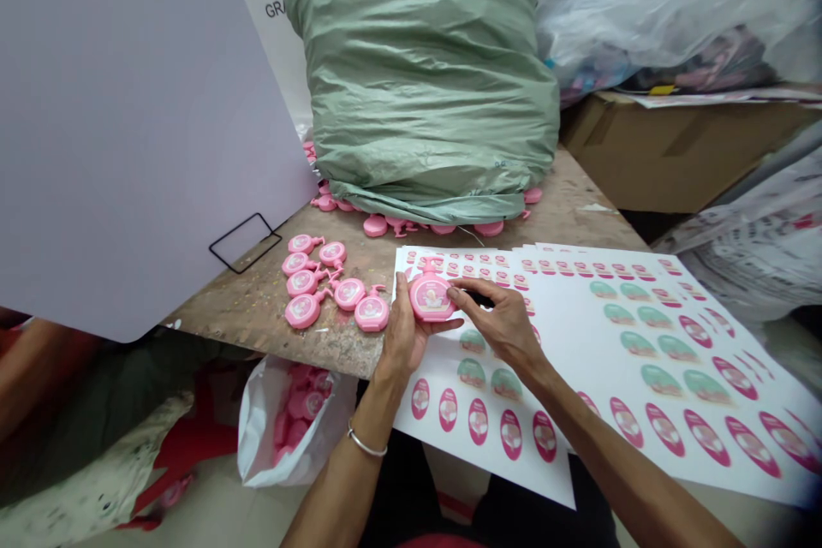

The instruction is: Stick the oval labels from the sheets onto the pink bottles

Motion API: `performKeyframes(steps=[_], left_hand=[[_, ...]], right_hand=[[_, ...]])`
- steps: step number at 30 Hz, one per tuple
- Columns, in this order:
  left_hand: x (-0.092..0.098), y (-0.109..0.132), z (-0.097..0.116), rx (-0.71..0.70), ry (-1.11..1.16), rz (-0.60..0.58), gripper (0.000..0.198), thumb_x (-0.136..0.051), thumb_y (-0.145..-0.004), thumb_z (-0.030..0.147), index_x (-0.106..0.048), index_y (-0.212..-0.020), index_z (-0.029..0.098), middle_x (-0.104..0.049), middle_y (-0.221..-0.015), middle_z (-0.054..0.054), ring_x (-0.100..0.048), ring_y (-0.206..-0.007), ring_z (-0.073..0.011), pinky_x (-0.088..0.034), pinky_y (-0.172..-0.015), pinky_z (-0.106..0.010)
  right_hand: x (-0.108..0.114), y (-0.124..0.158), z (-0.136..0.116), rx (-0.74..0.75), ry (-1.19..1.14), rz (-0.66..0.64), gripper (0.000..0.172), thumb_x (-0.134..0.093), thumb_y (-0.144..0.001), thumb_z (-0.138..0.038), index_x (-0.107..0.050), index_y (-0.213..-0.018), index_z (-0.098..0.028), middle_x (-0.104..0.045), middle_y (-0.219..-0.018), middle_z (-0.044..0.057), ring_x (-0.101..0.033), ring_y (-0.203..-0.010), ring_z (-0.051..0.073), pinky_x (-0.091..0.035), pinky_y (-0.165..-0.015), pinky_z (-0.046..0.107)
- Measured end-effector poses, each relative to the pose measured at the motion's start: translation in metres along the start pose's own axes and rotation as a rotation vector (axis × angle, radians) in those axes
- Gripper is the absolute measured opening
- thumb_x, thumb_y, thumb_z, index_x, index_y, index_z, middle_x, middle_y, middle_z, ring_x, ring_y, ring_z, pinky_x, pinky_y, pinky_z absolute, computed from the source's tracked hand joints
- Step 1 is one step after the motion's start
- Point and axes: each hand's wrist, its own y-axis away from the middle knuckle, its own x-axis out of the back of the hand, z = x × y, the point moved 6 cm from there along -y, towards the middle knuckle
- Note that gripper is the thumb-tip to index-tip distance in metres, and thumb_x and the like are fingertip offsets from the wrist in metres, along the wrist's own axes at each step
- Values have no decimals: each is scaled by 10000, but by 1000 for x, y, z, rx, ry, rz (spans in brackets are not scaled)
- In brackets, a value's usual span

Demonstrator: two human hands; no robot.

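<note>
A small pink toy pump bottle point(431, 298) with a round picture label on its front is held upright over the sticker sheets. My left hand point(403, 334) wraps its left side and underside, fingers showing below it. At the bottle's right edge, the thumb and index finger of my right hand point(497, 317) press on the rim of the label. Beneath both hands lie white sticker sheets point(558, 342) printed with pink ovals, green domed shapes and small pink labels. Several labelled pink bottles point(305, 308) lie on the table to the left of my hands.
A large green plastic sack point(430, 86) stands at the back on more pink bottles point(376, 225). An open white bag point(257, 428) of pink pieces hangs below the table's front edge point(347, 351). A pale panel point(147, 120) blocks the left; a cardboard box point(674, 150) stands right. A person's arm point(38, 368) shows far left.
</note>
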Motion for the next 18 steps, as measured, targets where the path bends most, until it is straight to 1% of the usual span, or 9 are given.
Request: performKeyframes(steps=[4,7,9,12,13,15,17,18], left_hand=[[-1,1,1,-5,5,-11,557,-415,-886,607,-612,-1098,131,-683,-1048,-128,-638,-993,-265,-581,-783,-426],[-4,3,3,-11,-8,-42,579,-417,-875,624,-620,-1078,122,-676,-1025,-129,-637,-981,-263,-585,-773,-413],[-7,5,5,-39,-32,-76,518,-491,-859,590,-625,-1059,131,-666,-1010,-110,-636,-968,-248,-589,-765,-389],[-11,9,7,-97,-101,-121,376,-649,-809,448,-616,-1034,148,-641,-988,-73,-634,-920,-215,-597,-728,-357],[-11,10,8,-121,-131,-114,363,-677,-793,411,-609,-1038,151,-632,-989,-69,-632,-903,-206,-599,-710,-351],[-8,11,9,-188,-197,-56,377,-690,-782,392,-595,-1058,153,-617,-1004,-72,-629,-882,-197,-601,-674,-333],[-2,11,11,-254,-245,23,395,-669,-793,419,-586,-1069,149,-611,-990,-77,-634,-852,-189,-597,-651,-312],[0,11,11,-266,-257,49,402,-651,-803,439,-584,-1069,145,-611,-968,-77,-640,-832,-186,-595,-646,-306]], right_hand=[[1,0,-1,7,12,5,260,-675,-774,-443,-733,-870,-208,-736,-860,41,-667,-763,201,-536,-699,324],[1,0,-2,11,15,7,265,-672,-775,-445,-731,-873,-207,-736,-866,45,-666,-762,202,-533,-696,326],[1,0,-4,17,22,6,274,-666,-777,-452,-729,-874,-204,-735,-863,47,-664,-760,202,-529,-691,327],[-1,1,-9,42,55,-3,279,-635,-802,-453,-721,-870,-196,-731,-841,49,-657,-742,194,-518,-672,320],[-1,2,-12,65,101,-5,277,-622,-815,-448,-718,-872,-195,-730,-840,51,-654,-743,194,-510,-679,324],[1,3,-18,134,293,21,279,-602,-834,-442,-713,-888,-192,-730,-861,66,-647,-788,219,-486,-742,368],[5,3,-22,178,554,88,308,-595,-838,-451,-709,-934,-181,-728,-885,98,-634,-860,274,-437,-822,450],[8,2,-21,175,653,127,336,-600,-831,-466,-702,-962,-174,-724,-901,117,-626,-896,303,-413,-847,487]])
